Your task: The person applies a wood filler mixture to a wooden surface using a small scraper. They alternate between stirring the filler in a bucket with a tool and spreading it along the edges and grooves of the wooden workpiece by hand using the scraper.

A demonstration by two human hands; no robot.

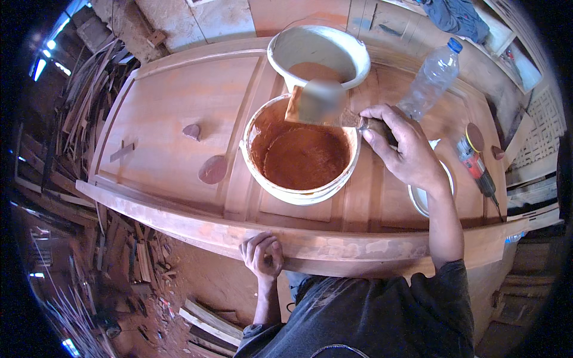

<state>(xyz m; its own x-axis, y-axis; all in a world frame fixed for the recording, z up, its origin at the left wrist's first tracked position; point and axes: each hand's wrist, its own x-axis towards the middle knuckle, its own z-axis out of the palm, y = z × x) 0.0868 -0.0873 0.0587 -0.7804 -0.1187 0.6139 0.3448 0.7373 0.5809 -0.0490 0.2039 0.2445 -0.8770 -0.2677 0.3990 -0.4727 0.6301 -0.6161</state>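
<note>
My right hand (pixel 395 143) grips the handle of a wide scraper (pixel 316 102), its blade blurred, over a white bucket of red-brown paste (pixel 303 157). Behind it is a larger white bucket (pixel 316 45) with brown material inside. A clear plastic bottle (pixel 430 77) with blue cap stands beyond my hand, and a round white container (pixel 421 200) is partly hidden under my forearm. My left hand (pixel 262 253) has its fingers curled on the front edge (pixel 167 213) of a large panelled wooden piece (pixel 143 149), on which the buckets stand.
A grey-and-red power tool with a disc (pixel 477 164) lies at the right; small sanding pieces (pixel 212 169) lie on the panel. Scrap wood (pixel 89 101) is piled at the left, with loose planks (pixel 203 319) on the floor below. Blue cloth (pixel 456 18) lies at the back right.
</note>
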